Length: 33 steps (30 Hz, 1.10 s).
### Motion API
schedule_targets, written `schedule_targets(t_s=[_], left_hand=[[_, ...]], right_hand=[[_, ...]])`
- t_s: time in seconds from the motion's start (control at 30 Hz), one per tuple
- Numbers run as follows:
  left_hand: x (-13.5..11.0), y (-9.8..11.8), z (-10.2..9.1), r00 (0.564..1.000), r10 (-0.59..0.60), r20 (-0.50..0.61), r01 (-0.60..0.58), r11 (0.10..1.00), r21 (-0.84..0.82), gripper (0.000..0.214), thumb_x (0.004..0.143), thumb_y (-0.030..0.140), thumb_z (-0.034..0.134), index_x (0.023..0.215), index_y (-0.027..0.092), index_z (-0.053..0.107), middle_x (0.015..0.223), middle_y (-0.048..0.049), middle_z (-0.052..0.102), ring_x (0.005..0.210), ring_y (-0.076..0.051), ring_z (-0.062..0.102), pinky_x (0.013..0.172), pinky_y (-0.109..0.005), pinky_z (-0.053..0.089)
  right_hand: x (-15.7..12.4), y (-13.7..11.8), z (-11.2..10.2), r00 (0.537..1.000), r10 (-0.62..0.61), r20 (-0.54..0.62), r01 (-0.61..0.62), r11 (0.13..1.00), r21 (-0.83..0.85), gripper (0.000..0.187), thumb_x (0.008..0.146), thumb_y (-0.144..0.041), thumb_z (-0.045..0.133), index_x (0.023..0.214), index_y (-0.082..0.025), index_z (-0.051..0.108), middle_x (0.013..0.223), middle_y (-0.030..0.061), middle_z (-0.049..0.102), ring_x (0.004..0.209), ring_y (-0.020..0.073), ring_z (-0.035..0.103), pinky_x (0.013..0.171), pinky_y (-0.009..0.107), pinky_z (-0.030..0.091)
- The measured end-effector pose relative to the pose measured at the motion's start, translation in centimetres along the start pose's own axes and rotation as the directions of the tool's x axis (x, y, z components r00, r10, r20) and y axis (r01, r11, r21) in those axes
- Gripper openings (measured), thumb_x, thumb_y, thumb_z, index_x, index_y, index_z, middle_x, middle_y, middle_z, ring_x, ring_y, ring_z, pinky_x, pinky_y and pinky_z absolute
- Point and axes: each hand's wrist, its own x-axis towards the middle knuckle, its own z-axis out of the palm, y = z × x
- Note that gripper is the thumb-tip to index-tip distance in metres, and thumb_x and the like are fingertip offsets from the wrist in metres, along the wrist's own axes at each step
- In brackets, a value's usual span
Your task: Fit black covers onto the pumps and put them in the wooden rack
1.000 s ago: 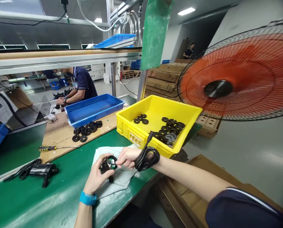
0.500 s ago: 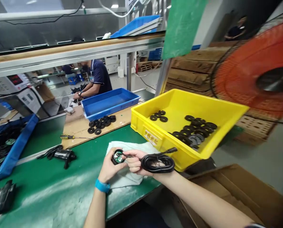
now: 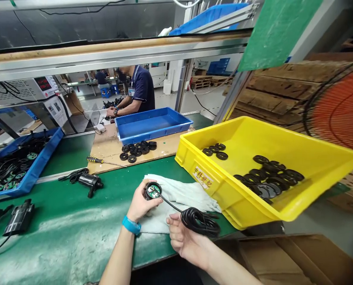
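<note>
My left hand (image 3: 142, 202) is closed around a round black housing (image 3: 146, 191), with its open face turned up. A green circuit board (image 3: 154, 190) shows inside it. From the board a black cable (image 3: 170, 203) runs right to a tied coil of the same cable (image 3: 200, 222). My right hand (image 3: 185, 239) is just below and beside the coil, palm up, fingers loosely curled and apart, palm bare. Its thumb is hidden by the coil, and I cannot tell whether it touches the cable. A pale cloth (image 3: 176, 190) lies under both hands.
A yellow bin (image 3: 206, 158) with black rings stands right. Behind are a blue tray (image 3: 152, 128), stacked black rings (image 3: 139, 149) and a screwdriver (image 3: 95, 160). Black pump-like units (image 3: 90, 181) and a blue bin of cables (image 3: 42, 166) lie left. A fan (image 3: 339, 107) stands right; a co-worker (image 3: 142, 91) is beyond.
My right hand has moved down and away from the housing, and its fingers have loosened from the cable. The coil has shifted lower, with more cable stretched between. The view has turned left.
</note>
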Motion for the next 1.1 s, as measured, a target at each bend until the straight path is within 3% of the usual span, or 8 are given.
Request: schedule_targets(t_s=[0.17, 0.23, 0.3, 0.4, 0.47, 0.73, 0.93, 1.1], left_hand=[[0.1, -0.3, -0.2, 1.000, 0.004, 0.017, -0.004, 1.000, -0.008, 0.062, 0.067, 0.037, 0.087, 0.118, 0.017, 0.059, 0.116, -0.0088, 0.063, 0.106, -0.024, 0.060, 0.094, -0.033, 0.047], [0.1, -0.3, -0.2, 0.999, 0.021, 0.027, -0.021, 1.000, 0.014, 0.061, 0.067, 0.037, 0.088, 0.118, 0.017, 0.060, 0.118, -0.0088, 0.063, 0.107, -0.024, 0.060, 0.095, -0.033, 0.046], [0.1, -0.3, -0.2, 0.999, 0.026, 0.031, -0.026, 1.000, 0.014, 0.061, 0.068, 0.037, 0.088, 0.118, 0.017, 0.060, 0.118, -0.0090, 0.063, 0.108, -0.025, 0.060, 0.096, -0.033, 0.046], [0.1, -0.2, -0.2, 0.998, 0.040, 0.042, -0.041, 0.999, 0.030, 0.060, 0.068, 0.038, 0.088, 0.118, 0.017, 0.061, 0.118, -0.0095, 0.063, 0.109, -0.025, 0.059, 0.097, -0.034, 0.046], [0.1, -0.1, -0.3, 0.997, 0.058, 0.045, -0.060, 0.996, 0.061, 0.059, 0.068, 0.039, 0.088, 0.117, 0.017, 0.062, 0.118, -0.0096, 0.063, 0.110, -0.026, 0.059, 0.098, -0.035, 0.046], [0.2, -0.1, -0.4, 0.993, 0.114, 0.018, -0.115, 0.988, 0.102, 0.057, 0.069, 0.041, 0.088, 0.116, 0.018, 0.065, 0.116, -0.0089, 0.060, 0.110, -0.026, 0.058, 0.097, -0.035, 0.045], [0.1, 0.4, -0.4, 0.988, 0.144, 0.060, -0.151, 0.978, 0.146, 0.058, 0.070, 0.045, 0.086, 0.118, 0.018, 0.066, 0.113, -0.0085, 0.063, 0.110, -0.027, 0.057, 0.100, -0.038, 0.043], [0.1, 0.7, -0.4, 0.984, 0.151, 0.095, -0.164, 0.974, 0.158, 0.059, 0.068, 0.043, 0.088, 0.118, 0.020, 0.067, 0.115, -0.0088, 0.064, 0.111, -0.028, 0.058, 0.102, -0.039, 0.042]], right_hand=[[-0.9, 2.3, -1.3, 0.989, -0.145, -0.015, 0.132, 0.934, -0.333, 0.028, 0.090, -0.032, 0.050, 0.070, -0.015, 0.060, 0.042, -0.0078, 0.039, 0.034, 0.0064, 0.034, 0.040, 0.019, 0.028], [-1.8, 2.9, -1.7, 0.914, -0.390, 0.109, 0.375, 0.715, -0.590, 0.033, 0.093, -0.040, 0.050, 0.074, -0.015, 0.063, 0.043, -0.0054, 0.046, 0.035, 0.0088, 0.041, 0.041, 0.021, 0.034], [-2.8, 3.0, -1.7, 0.667, -0.644, 0.375, 0.633, 0.224, -0.741, 0.030, 0.095, -0.037, 0.052, 0.079, -0.016, 0.067, 0.049, -0.0017, 0.056, 0.042, 0.0120, 0.053, 0.047, 0.024, 0.043], [-3.2, 2.2, -1.1, 0.072, -0.623, 0.779, 0.591, -0.602, -0.536, 0.013, 0.088, -0.015, 0.062, 0.096, -0.021, 0.070, 0.074, 0.0027, 0.072, 0.068, 0.0175, 0.068, 0.068, 0.030, 0.053], [-2.5, 1.3, -0.6, -0.095, -0.526, 0.845, 0.377, -0.805, -0.458, 0.031, 0.085, -0.010, 0.066, 0.113, -0.021, 0.066, 0.095, 0.0068, 0.074, 0.086, 0.0219, 0.070, 0.080, 0.036, 0.055], [1.1, -1.7, -0.6, 0.047, -0.510, 0.859, 0.262, -0.823, -0.503, 0.017, 0.098, -0.016, 0.051, 0.109, -0.020, 0.064, 0.087, 0.0035, 0.072, 0.076, 0.0179, 0.069, 0.069, 0.030, 0.054], [-1.7, -4.5, 1.1, 0.225, -0.198, 0.954, -0.005, -0.979, -0.202, 0.045, 0.094, -0.003, 0.037, 0.132, -0.015, 0.060, 0.076, 0.0031, 0.065, 0.059, 0.0171, 0.056, 0.056, 0.032, 0.043], [-3.4, -5.8, 3.9, 0.328, -0.016, 0.945, -0.065, -0.998, 0.005, 0.036, 0.097, -0.008, 0.038, 0.121, -0.013, 0.065, 0.079, 0.0075, 0.064, 0.069, 0.0211, 0.054, 0.066, 0.036, 0.043]])
